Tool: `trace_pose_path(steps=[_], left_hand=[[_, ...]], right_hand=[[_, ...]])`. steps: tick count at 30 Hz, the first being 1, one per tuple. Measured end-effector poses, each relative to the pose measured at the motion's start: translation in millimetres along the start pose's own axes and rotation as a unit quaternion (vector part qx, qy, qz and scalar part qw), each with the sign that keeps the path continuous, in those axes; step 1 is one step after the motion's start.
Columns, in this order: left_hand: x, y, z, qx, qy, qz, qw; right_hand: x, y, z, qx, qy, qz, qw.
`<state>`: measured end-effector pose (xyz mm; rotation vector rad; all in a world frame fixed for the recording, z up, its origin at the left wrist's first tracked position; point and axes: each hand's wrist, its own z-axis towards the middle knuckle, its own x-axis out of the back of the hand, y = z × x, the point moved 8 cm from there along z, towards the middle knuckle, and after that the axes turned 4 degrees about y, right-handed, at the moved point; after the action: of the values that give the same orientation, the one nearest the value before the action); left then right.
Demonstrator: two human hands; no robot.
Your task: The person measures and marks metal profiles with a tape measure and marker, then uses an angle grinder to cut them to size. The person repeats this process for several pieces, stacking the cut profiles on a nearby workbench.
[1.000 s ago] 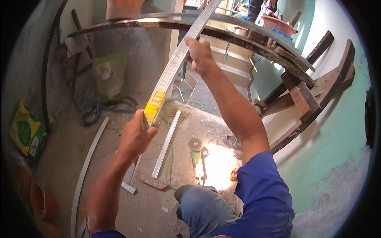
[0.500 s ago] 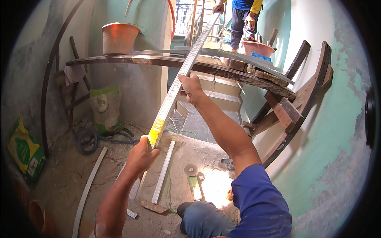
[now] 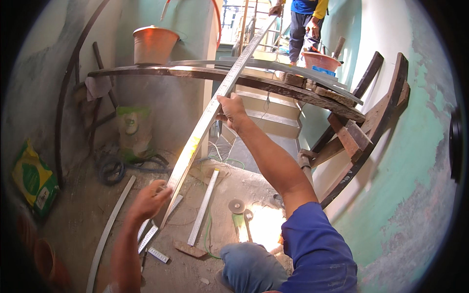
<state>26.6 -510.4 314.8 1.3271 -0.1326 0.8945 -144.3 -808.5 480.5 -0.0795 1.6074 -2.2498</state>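
A long silvery metal channel (image 3: 204,123), ribbed along its length with a yellow patch, slants from low on the left to the far top. My right hand (image 3: 232,111) is closed round its middle. Beside its lower part, my left hand (image 3: 148,199) has bent fingers, their tips at the channel's left edge; how firmly they hold is hard to see. At the far end, another person's hand (image 3: 275,10) grips the same channel. Under it on the floor lie a shorter metal channel (image 3: 203,207) and cut pieces, one a short offcut (image 3: 158,255).
A wooden plank (image 3: 195,73) crosses ahead, bearing an orange bucket (image 3: 155,46) and metal strips. An angle grinder (image 3: 238,219) lies near my knee. Sacks (image 3: 134,134) and a coiled hose (image 3: 111,168) stand left. Steps (image 3: 266,119) rise beyond; wooden framing (image 3: 376,124) leans right.
My left hand has shifted left and slightly down, its fingers nearer the channel's edge. The channel's lower end has swung left and down. My right hand keeps its grip.
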Motion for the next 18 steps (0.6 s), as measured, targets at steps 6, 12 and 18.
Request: trace_pose_path(steps=[6, 12, 18], left_hand=[[77.6, -158.7, -67.4, 0.113, 0.122, 0.061, 0.984], [176.1, -314.1, -236.3, 0.354, 0.278, 0.134, 0.883], [201.3, -392.5, -403.6, 0.514, 0.283, 0.206, 0.783]], right_hand=[[-6.7, 66.9, 22.1, -0.046, -0.184, 0.061, 0.980], [-14.9, 118.0, -23.4, -0.157, -0.117, 0.054, 0.979], [-84.4, 198.7, -197.9, -0.197, -0.404, -0.126, 0.884]])
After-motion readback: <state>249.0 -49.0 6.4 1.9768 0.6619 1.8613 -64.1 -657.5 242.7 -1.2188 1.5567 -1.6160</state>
